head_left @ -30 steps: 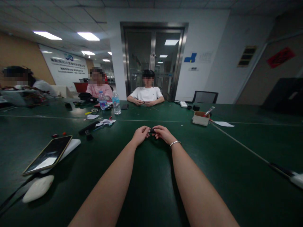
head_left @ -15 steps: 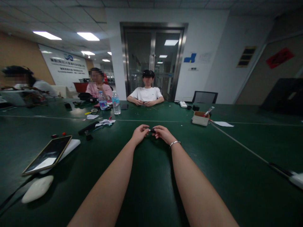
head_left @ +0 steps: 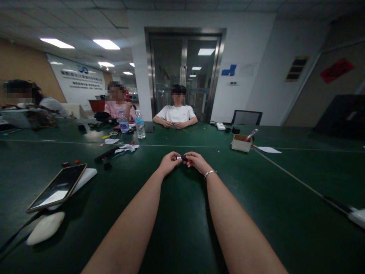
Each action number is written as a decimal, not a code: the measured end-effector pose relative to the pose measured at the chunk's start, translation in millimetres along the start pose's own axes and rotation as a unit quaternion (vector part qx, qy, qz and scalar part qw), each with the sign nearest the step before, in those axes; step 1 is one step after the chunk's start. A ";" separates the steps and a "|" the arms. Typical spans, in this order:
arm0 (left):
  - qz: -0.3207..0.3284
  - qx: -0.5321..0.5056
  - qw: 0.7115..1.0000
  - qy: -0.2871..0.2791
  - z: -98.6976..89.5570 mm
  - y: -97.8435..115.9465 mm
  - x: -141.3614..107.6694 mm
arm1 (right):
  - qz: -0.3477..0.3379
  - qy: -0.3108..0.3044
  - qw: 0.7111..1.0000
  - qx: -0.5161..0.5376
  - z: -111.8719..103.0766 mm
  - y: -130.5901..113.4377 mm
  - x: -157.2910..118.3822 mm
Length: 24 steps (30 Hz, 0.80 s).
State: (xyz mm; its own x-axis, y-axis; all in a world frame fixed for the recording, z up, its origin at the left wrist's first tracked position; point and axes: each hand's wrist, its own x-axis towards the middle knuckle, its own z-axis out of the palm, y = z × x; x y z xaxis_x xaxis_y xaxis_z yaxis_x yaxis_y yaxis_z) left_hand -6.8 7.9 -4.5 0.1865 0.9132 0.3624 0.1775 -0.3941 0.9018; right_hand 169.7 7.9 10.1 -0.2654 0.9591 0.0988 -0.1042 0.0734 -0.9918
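Note:
Over the middle of the green table (head_left: 182, 213), my left hand (head_left: 169, 163) and my right hand (head_left: 197, 161) meet fingertip to fingertip. Between them is a small black-and-silver piece (head_left: 179, 158), too small to name. The thumb and fingers of my left hand pinch its bright silver end. Its dark end (head_left: 184, 158) is gripped in the fingertips of my right hand, whose wrist wears a silver bracelet (head_left: 210, 174). Whether the two ends are joined or apart, I cannot tell. Both hands are closed, and their fingers partly hide the piece.
A phone (head_left: 58, 186) rests on a white object at left, near a white mouse-like item (head_left: 46, 228). Two water bottles (head_left: 140, 125) stand beyond. A small open box (head_left: 241, 143) with a pen is at right. A person (head_left: 176, 112) sits opposite; others sit at far left.
More of the silver end shows between my fingertips now, as my left fingers have shifted slightly left. My right hand stays nearly still.

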 end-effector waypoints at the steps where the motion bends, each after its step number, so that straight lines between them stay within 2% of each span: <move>1: -0.004 -0.004 1.000 -0.003 0.0 -0.2 0.1 | 0.001 0.000 1.000 -0.001 0.0 -0.3 -0.1; 11: -0.046 0.004 0.999 -0.009 -1.1 -0.2 2.0 | 0.007 -0.015 1.000 -0.007 -0.2 -1.3 -1.4; 17: -0.038 0.053 0.998 -0.022 -1.7 -2.6 3.8 | 0.000 -0.015 1.000 -0.005 -1.0 -0.1 -0.8; 24: -0.047 0.064 0.997 -0.017 -1.2 -6.7 6.7 | -0.003 -0.004 1.000 0.000 -0.4 1.0 -0.1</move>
State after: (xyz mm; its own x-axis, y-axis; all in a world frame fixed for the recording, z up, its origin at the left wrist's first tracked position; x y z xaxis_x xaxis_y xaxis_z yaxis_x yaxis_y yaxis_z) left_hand -7.9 16.8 -7.8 0.1956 0.9436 0.2672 0.3163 -0.3186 0.8935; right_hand 170.0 7.9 9.1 -0.2723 0.9564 0.1060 -0.1065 0.0795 -0.9911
